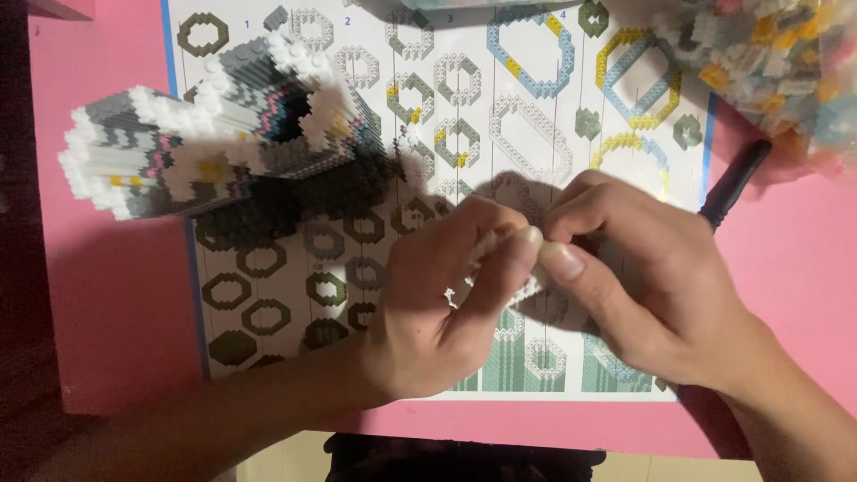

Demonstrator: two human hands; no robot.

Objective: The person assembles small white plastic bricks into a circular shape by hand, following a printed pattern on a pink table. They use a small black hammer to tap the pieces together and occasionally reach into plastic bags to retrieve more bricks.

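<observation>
Near the pink counter's [107,295] front edge, both hands, left hand [442,308] and right hand [643,286], pinch a small studded white brick piece [500,268] between narrowed fingers. Beneath lies a glossy paper instruction sheet [500,116] printed with octagonal rings.

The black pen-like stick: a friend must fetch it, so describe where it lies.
On the pink table, look past the right edge of the printed instruction sheet. The slim black stick lies slanted there, below the bag of loose bricks, the only dark, smooth thing nearby.
</observation>
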